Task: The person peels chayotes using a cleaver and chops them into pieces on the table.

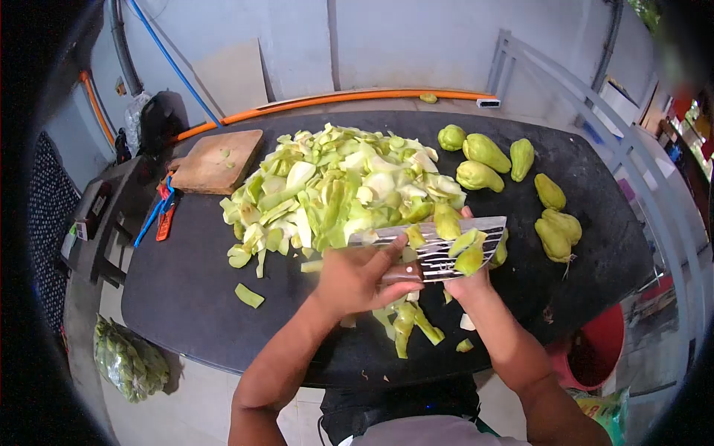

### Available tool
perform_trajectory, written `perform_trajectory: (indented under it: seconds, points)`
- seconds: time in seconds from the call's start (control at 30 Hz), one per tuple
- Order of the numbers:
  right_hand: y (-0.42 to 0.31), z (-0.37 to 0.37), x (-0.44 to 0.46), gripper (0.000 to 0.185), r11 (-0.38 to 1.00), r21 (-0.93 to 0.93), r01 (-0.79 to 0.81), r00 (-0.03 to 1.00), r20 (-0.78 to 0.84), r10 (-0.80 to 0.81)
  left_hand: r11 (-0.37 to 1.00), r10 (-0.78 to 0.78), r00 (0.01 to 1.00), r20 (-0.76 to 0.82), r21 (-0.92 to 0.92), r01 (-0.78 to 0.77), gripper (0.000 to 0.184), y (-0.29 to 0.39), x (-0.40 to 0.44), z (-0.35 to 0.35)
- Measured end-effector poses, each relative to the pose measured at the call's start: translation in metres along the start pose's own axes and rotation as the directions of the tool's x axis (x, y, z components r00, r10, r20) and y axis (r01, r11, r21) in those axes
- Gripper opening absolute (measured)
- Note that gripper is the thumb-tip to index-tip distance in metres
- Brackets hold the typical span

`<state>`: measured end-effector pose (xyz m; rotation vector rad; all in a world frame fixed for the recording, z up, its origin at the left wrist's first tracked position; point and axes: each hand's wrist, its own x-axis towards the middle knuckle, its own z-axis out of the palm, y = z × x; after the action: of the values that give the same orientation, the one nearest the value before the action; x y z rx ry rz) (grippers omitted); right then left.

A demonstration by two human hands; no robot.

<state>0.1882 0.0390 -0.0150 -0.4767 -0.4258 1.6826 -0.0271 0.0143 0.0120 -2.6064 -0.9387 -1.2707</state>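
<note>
My left hand (357,281) is closed around the brown wooden handle of a broad cleaver (482,232). Pieces of green chayote peel (470,258) lie on the blade. My right hand (462,284) is behind the blade, its lower part below the near edge and a fingertip showing above the far edge; most of its fingers are hidden. Just beyond the blade rises a large heap of chayote peels and pale cut pieces (327,186). More peel strips (405,327) are on the black table (223,327) below my hands.
Several whole chayotes (487,152) rest at the table's right. A wooden chopping board (219,160) is at the back left, beside a red-handled tool (165,221). On the floor are a bag of green produce (130,364) and a red bucket (606,346).
</note>
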Motion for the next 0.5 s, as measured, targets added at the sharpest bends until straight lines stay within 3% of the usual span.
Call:
perform_trajectory:
  seconds: [0.07, 0.17, 0.2, 0.27, 0.3, 0.37, 0.43, 0.47, 0.5]
  points:
    - [-0.005, -0.007, 0.001, 0.046, 1.000, 0.001, -0.024, 0.998, 0.061, 0.024, 0.999, 0.017, 1.000, -0.001, 0.043, -0.017, 0.079, 0.007, 0.003, -0.004]
    - [-0.009, 0.013, -0.010, 0.042, 0.997, 0.059, -0.045, 0.999, 0.004, 0.045, 0.997, -0.015, 0.998, 0.065, 0.078, 0.010, 0.081, 0.012, 0.004, -0.009]
    - [-0.007, 0.008, -0.005, 0.045, 0.998, 0.032, -0.046, 0.998, -0.049, 0.047, 0.997, 0.037, 0.999, 0.019, 0.070, -0.038, 0.081, 0.013, 0.006, -0.007]
    - [-0.008, -0.006, 0.003, 0.045, 0.984, 0.069, -0.165, 0.982, 0.102, 0.158, 0.990, 0.135, 0.988, -0.074, 0.060, -0.131, 0.081, 0.013, 0.011, -0.002]
    - [-0.009, -0.005, 0.004, 0.045, 0.971, 0.080, -0.226, 0.961, 0.178, 0.210, 0.994, 0.106, 0.993, -0.049, 0.045, -0.104, 0.081, 0.011, 0.010, -0.002]
    - [-0.001, 0.002, 0.000, 0.042, 0.983, 0.080, -0.168, 0.985, 0.042, 0.165, 0.999, 0.039, 0.999, -0.003, 0.020, -0.038, 0.081, 0.008, 0.005, -0.002]
    - [-0.001, 0.015, -0.017, 0.044, 0.982, -0.188, -0.005, 0.999, -0.044, -0.004, 0.997, -0.076, 0.997, -0.017, -0.037, 0.075, 0.076, -0.003, 0.002, -0.006]
    - [-0.007, -0.018, -0.001, 0.047, 0.997, -0.038, -0.064, 0.919, 0.388, 0.074, 0.989, -0.126, 0.991, -0.046, -0.080, 0.122, 0.074, -0.014, -0.003, -0.003]
    - [-0.006, -0.013, -0.004, 0.049, 0.994, -0.112, -0.012, 0.952, 0.304, 0.046, 0.978, -0.176, 0.981, -0.076, -0.123, 0.166, 0.073, -0.017, -0.001, -0.005]
